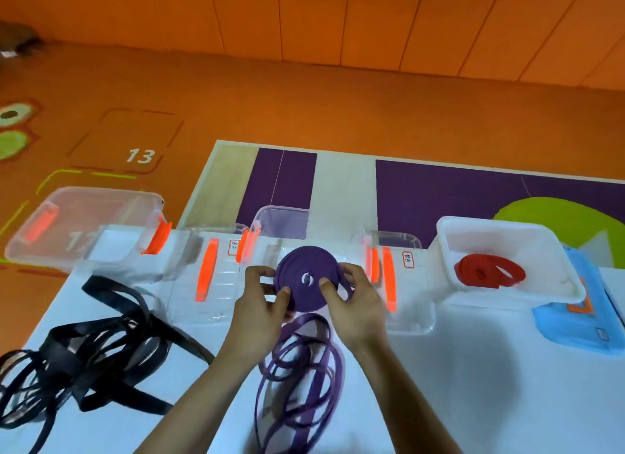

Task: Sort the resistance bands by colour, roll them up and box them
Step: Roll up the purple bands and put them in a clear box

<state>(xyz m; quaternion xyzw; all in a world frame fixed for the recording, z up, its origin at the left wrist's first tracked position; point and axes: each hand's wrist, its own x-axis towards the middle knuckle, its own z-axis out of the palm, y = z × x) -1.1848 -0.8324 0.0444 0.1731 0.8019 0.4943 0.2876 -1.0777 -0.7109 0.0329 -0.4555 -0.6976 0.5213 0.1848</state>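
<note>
Both hands hold a rolled purple band (306,267) upright above the white table (490,392). My left hand (262,304) grips the roll's left edge. My right hand (355,301) presses its right side with the thumb on its face. Loose purple bands (301,379) trail from the roll down toward me. A tangle of black bands (84,355) lies at the left. A rolled red band (488,271) sits inside a white-looking box (443,237) at the right. Behind the roll stands a clear box (270,216) with orange latches.
Another clear box (44,237) hangs over the table's far left corner. Two clear lids with orange clips (206,271) (406,304) lie flat on either side of my hands. A blue lid (575,328) lies at the right. Beyond the table is orange and purple floor.
</note>
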